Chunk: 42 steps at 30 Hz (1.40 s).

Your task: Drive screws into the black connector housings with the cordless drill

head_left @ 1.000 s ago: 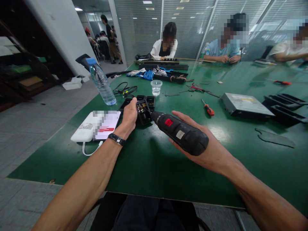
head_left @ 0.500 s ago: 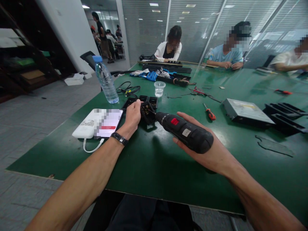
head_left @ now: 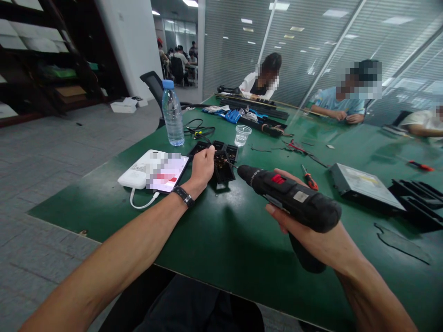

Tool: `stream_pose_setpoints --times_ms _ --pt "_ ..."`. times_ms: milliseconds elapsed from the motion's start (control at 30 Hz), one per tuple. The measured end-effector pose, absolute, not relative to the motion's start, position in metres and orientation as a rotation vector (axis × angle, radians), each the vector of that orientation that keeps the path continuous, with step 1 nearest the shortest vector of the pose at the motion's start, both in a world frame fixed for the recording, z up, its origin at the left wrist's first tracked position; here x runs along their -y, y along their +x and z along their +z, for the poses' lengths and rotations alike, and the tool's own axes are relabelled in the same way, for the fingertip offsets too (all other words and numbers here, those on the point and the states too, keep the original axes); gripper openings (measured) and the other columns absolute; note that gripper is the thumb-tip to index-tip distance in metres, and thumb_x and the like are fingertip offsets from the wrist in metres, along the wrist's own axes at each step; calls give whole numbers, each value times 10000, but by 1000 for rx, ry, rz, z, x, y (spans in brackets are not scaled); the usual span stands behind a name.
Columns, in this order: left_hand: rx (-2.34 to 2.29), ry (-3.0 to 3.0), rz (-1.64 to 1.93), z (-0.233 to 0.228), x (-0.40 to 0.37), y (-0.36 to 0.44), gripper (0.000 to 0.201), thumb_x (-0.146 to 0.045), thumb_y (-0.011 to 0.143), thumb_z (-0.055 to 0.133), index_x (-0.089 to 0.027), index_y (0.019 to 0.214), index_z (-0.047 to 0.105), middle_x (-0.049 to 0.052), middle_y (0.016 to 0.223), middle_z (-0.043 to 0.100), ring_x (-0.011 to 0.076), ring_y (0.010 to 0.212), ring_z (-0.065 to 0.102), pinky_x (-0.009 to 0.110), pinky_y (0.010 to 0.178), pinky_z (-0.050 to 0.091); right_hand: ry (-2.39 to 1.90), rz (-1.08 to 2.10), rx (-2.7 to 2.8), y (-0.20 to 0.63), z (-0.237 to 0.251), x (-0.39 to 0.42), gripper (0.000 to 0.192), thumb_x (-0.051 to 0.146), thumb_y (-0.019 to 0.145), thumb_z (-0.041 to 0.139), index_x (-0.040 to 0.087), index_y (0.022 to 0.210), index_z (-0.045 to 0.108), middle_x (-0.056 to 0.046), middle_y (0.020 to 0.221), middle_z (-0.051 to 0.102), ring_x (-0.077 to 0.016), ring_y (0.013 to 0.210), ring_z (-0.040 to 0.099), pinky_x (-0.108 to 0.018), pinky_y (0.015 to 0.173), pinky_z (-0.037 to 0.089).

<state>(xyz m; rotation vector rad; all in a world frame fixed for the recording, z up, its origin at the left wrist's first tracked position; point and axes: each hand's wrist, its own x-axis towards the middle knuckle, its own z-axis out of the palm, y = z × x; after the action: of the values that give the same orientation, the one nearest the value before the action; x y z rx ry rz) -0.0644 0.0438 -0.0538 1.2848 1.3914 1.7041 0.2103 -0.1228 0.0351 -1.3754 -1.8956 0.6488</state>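
Note:
My left hand (head_left: 202,169) grips a small black plastic box part (head_left: 222,168), tilted up on the green table (head_left: 221,240), its open side showing brass contacts. My right hand (head_left: 313,242) holds a black electric screwdriver (head_left: 290,197) with a red switch; its bit points into the box. More black box parts (head_left: 216,148) lie just behind. A black band sits on my left wrist.
A phone on a white power bank (head_left: 152,169) lies left of my hand. A water bottle (head_left: 173,114), plastic cup (head_left: 242,135), red screwdriver (head_left: 308,178), grey drive (head_left: 363,186) and black trays (head_left: 417,196) stand around. Other people sit at the far side.
My head has turned left, so everything sits further right in view. The screwdriver has drawn back slightly toward me, its bit still at the box in my left hand.

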Motion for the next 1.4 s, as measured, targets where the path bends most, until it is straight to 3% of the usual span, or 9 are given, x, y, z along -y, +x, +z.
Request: stream_pose_setpoints --times_ms 133,300,467,633,833,967,1133,1267,1400 --pt "-1416 1295 1736 -51 -41 -64 466 -508 1148 602 -203 823 738 78 899 780 244 884 696 329 776 514 -1380 695 1865 216 38 123 862 541 1015 866 282 1766 532 -7 846 786 -254 670 757 -440 667 689" --pt "-1418 1263 1750 -50 -42 -65 450 -514 1133 597 -205 847 753 93 927 791 257 892 699 334 765 508 -1356 798 1831 219 44 123 827 488 1027 867 290 1756 529 38 662 693 -249 548 693 -401 526 629" --pt "-1447 1253 1717 -48 -40 -64 463 -510 1122 604 -203 819 772 87 893 795 257 846 696 332 744 493 -1407 764 1816 228 51 120 307 555 1009 867 270 1118 835 -4 627 686 -223 525 644 -373 478 547" --pt "-1574 1419 1410 -48 -34 -58 490 -429 1099 633 -201 674 719 49 703 710 228 699 629 341 686 401 -1461 759 1898 247 49 109 555 672 1052 789 256 692 715 -47 630 693 -208 568 616 -389 554 501" --pt "-1631 1670 1164 -37 -25 -54 376 -294 1098 570 -215 802 787 100 940 861 274 902 773 370 827 487 -1472 881 1844 264 43 99 548 748 1052 770 229 884 818 -22 617 691 -226 608 633 -398 629 491" --pt "-1674 1837 968 -28 -15 -53 277 -218 1051 599 -231 1123 866 113 1140 901 320 1063 824 401 891 543 -1473 971 1809 264 42 98 532 743 1029 802 224 917 826 -19 622 709 -223 619 652 -380 628 489" --pt "-1544 1981 957 -26 -6 -50 477 -212 1058 618 -212 1521 732 104 1239 891 329 1155 828 441 1001 579 -1384 1042 1767 260 40 100 470 683 1032 833 222 941 811 -4 623 701 -209 616 645 -366 635 491" --pt "-1467 2033 1023 -27 -6 -51 504 -241 1030 725 -250 1534 725 89 1267 876 309 1192 822 428 1041 598 -1360 1119 1725 261 39 101 465 671 1054 818 214 968 813 5 618 691 -202 615 635 -367 673 512" --pt "-1477 2030 1082 -25 -8 -54 300 -265 1068 719 -247 1348 827 98 1259 889 331 1205 832 460 1079 601 -1313 1217 1689 264 39 100 469 658 1056 829 194 993 816 -1 620 703 -190 603 638 -351 663 518"
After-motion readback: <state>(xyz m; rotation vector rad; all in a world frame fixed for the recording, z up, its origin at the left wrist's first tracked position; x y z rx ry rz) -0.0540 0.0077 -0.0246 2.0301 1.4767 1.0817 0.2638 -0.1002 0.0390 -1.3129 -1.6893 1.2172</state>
